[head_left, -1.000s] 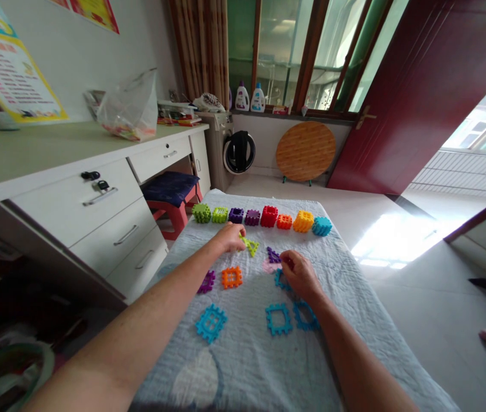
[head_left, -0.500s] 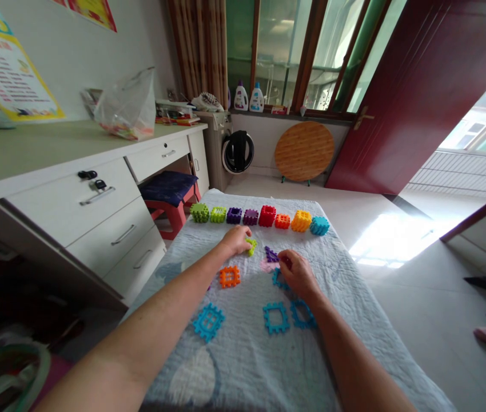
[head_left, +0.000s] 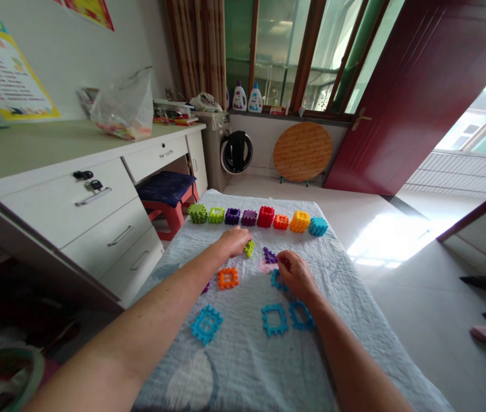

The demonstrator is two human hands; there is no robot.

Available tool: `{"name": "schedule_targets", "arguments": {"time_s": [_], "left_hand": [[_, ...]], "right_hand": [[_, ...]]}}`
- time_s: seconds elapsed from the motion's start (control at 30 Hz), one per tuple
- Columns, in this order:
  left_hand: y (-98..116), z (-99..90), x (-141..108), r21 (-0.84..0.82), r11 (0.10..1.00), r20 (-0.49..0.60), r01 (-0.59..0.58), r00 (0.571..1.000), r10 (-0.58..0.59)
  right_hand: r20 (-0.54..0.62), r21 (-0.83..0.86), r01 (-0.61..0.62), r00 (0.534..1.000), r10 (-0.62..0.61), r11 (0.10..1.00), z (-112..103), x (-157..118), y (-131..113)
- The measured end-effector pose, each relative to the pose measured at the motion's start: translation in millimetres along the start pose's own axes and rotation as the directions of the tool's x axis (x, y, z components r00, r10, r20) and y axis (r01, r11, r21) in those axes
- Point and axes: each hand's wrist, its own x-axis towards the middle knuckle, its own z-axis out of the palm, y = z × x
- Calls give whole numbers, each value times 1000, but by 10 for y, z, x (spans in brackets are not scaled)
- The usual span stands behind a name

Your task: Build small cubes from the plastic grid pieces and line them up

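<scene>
On the cloth-covered table, my left hand (head_left: 235,240) is closed with its fingertips on a small lime-green interlocking block piece (head_left: 249,248). Part of that piece is under the fingers. My right hand (head_left: 298,273) has its fingers pinched at the right end of a purple interlocking block piece (head_left: 270,255), which looks triangular from here. A blue frame piece (head_left: 276,280) lies partly hidden below the right hand. Closer to me are an orange window piece (head_left: 227,278), a blue window piece (head_left: 207,324) and a blue square frame (head_left: 274,320). Another blue frame (head_left: 301,316) touches the right forearm's outline.
Along the table's far side runs a row of several assembled cubes, among them a red cube (head_left: 266,217) and a blue cube (head_left: 318,226). A white desk (head_left: 110,200) and a stool (head_left: 168,189) stand left. A round wooden tabletop (head_left: 303,151) leans at the back wall.
My left hand has shifted slightly over the lime-green piece, with its fingers more on top. My right hand stays at the purple piece. The view has moved a little.
</scene>
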Motion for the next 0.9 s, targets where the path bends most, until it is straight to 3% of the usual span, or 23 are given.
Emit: {"name": "schedule_targets", "arguments": {"time_s": [0.17,0.3,0.47,0.6,0.73,0.9], "left_hand": [[-25,-94,30,24,999,30,29,999,-29],[-77,-95,-84,33,998,16,54,998,-55],[-347,-169,-311,21,984,-125,178,977,-174],[-650,-426,-399,-3,921,-289,388,882,-373],[-795,-670,-298,-27,862,-385,507,790,-477],[-765,-795,20,-67,774,-364,630,707,-606]], "right_hand": [[-9,3,8,1000,-8,1000,-1,1,-2],[-5,11,9,1000,-8,1000,-1,-1,-4],[2,26,10,1000,-10,1000,-6,-5,2],[13,12,6,1000,-6,1000,-13,-1,-23],[20,15,3,1000,-3,1000,-26,1,-53],[19,29,-9,1000,8,1000,-38,-7,-46]]}}
